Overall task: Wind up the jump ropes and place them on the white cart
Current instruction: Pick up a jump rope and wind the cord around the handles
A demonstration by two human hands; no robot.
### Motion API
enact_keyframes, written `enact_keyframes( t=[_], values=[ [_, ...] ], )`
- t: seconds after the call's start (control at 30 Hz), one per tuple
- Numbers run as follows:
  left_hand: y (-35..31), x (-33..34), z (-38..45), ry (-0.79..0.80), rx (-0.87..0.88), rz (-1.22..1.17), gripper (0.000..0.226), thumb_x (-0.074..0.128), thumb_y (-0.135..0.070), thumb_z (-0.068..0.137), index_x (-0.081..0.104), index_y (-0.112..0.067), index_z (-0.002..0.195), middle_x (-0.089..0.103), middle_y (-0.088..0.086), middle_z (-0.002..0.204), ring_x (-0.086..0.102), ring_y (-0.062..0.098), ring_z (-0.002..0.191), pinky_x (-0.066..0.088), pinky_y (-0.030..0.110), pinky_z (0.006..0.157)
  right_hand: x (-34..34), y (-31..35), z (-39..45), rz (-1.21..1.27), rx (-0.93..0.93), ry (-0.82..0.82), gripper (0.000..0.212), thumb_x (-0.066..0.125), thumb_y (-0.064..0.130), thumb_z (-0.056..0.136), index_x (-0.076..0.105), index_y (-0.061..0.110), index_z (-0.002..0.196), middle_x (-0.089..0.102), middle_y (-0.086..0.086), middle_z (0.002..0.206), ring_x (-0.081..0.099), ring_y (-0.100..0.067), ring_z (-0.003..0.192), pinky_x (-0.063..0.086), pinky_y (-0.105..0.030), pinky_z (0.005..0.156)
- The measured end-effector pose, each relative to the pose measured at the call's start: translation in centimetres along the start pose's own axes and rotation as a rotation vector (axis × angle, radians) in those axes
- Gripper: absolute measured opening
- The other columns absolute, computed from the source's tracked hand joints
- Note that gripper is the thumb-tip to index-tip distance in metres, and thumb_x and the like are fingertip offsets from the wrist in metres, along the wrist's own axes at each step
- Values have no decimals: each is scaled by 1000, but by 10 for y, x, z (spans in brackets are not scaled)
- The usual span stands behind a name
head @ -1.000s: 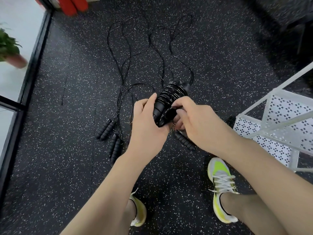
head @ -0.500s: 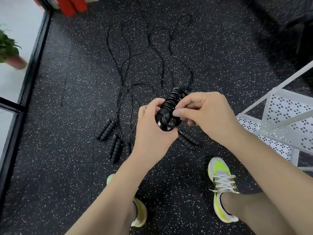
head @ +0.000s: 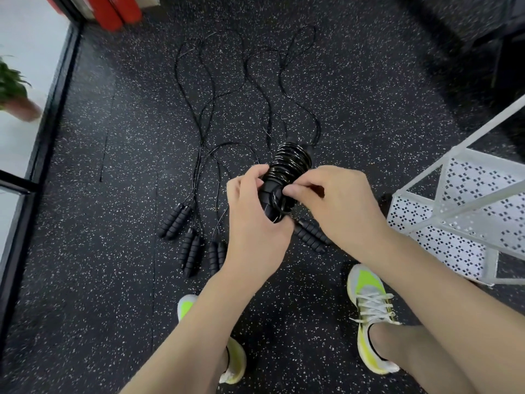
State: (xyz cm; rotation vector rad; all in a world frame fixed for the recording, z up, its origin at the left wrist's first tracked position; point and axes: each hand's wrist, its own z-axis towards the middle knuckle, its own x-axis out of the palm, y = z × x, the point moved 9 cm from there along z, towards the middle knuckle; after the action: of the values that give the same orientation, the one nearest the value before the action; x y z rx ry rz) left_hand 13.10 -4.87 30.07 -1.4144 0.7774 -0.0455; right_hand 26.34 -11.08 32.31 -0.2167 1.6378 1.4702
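Observation:
A black jump rope (head: 287,169) is wound in tight coils around its own handles, held above the floor at the middle of the view. My left hand (head: 252,220) grips the lower end of the bundle. My right hand (head: 335,206) pinches the cord end at the bundle's base. Several more black jump ropes (head: 204,115) lie uncoiled on the speckled floor, their ribbed handle pairs (head: 174,220) grouped below and left of my hands. The white cart (head: 466,194) with perforated shelves stands at the right.
Another handle pair (head: 311,236) lies under my right hand. My two feet in yellow-white shoes (head: 369,314) stand on the black speckled floor. A black window frame (head: 54,109) and a potted plant (head: 14,92) are at left, red cylinders (head: 113,9) at the top.
The bundle has tipped more upright and risen slightly. My right hand's fingers have shifted down to the cord end at the bundle's base. The camera view has shifted a little.

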Motion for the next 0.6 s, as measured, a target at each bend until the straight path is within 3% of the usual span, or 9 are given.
enact_keyframes(
  t=[0.1,0.17,0.2,0.27,0.33,0.43,0.6],
  values=[
    [-2,-3,0,30,-8,-58,70,75,5,78,49,-33,130,39,-11,122,48,-15,103,41,2,80,0,0,2,36,15,46,13,72,33,92,75,22,86,68,10,83,58,-6,76,39,-9,71],
    [4,-1,1,92,-38,-124,69,79,0,79,47,-40,126,53,-9,125,59,-3,107,48,9,79,3,0,2,21,-3,65,12,71,33,92,73,22,87,66,10,84,57,-7,79,41,-12,70],
    [8,3,1,142,-73,-171,70,80,-1,79,47,-41,126,61,-8,122,66,9,104,54,17,80,3,-1,2,16,-7,67,12,71,33,92,73,22,87,66,11,85,57,-6,79,41,-12,70],
    [13,13,-2,250,-184,-344,73,76,0,78,45,-43,129,67,0,119,70,34,104,61,47,89,3,-4,2,28,-9,64,10,71,31,93,71,22,88,62,13,84,56,-4,78,39,-10,68],
    [18,21,-3,298,-307,-656,71,65,-2,77,45,-37,135,63,12,129,66,46,114,58,60,92,0,-3,3,59,-10,58,9,71,29,92,70,21,87,59,14,82,54,-2,75,39,-8,68],
    [21,23,-2,292,-462,-1004,65,54,-17,83,45,-22,147,61,19,140,62,46,124,56,60,95,-7,2,4,101,-13,48,9,71,28,92,67,24,85,58,14,79,54,-2,74,40,-8,67],
    [18,28,-5,352,-504,-1074,44,46,-20,105,45,-15,149,63,20,138,64,42,123,52,63,101,-7,4,5,145,-8,61,10,73,26,90,67,25,83,58,14,78,54,-2,71,42,-10,66]
  ],
)
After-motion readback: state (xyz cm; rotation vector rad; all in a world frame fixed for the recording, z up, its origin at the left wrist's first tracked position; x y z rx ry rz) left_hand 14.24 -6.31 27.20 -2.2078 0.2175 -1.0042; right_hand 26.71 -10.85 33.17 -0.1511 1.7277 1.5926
